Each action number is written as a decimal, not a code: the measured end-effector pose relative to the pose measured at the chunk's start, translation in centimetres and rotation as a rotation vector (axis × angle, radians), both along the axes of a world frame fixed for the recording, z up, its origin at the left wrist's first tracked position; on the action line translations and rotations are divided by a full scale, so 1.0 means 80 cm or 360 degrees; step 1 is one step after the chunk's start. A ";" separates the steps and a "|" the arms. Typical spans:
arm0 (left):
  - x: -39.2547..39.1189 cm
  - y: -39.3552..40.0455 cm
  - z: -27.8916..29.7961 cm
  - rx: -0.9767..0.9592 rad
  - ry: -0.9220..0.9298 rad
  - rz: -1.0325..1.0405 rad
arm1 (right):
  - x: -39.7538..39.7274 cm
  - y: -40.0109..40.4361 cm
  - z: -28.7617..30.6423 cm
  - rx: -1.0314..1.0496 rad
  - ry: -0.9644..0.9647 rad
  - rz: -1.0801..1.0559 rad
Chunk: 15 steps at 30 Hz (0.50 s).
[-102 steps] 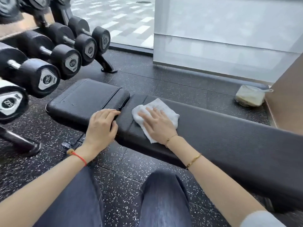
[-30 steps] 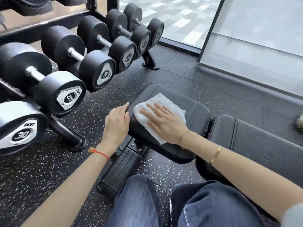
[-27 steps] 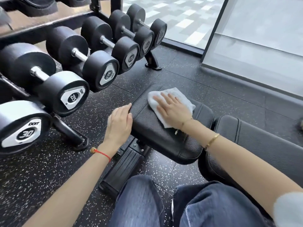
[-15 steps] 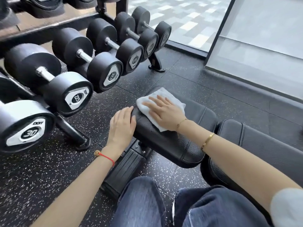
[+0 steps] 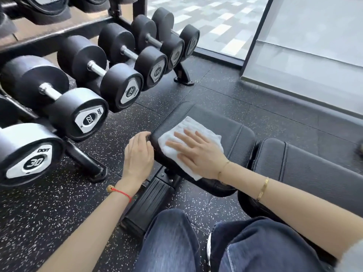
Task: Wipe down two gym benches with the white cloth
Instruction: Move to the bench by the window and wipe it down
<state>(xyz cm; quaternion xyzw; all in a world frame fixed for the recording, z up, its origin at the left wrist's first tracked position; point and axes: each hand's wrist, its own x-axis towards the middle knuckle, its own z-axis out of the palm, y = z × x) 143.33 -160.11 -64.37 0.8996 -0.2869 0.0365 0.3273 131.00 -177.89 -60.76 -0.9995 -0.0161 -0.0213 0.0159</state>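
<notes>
Black bench seat point(image 5: 231, 138), right hand point(image 5: 198, 152) flat on white cloth point(image 5: 198, 130); left hand point(image 5: 138, 154) gripping edge

white cloth point(image 5: 193, 142), black bench point(image 5: 233, 138), white-speckled black floor point(image 5: 39, 213)

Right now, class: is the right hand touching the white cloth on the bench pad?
Touching. The head view shows the right hand lying flat with spread fingers on the white cloth, pressing it onto the seat pad.
</notes>
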 end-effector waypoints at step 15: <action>-0.014 -0.064 0.020 0.0079 -0.0226 -0.0281 | -0.067 -0.067 0.002 0.0043 -0.0034 -0.0570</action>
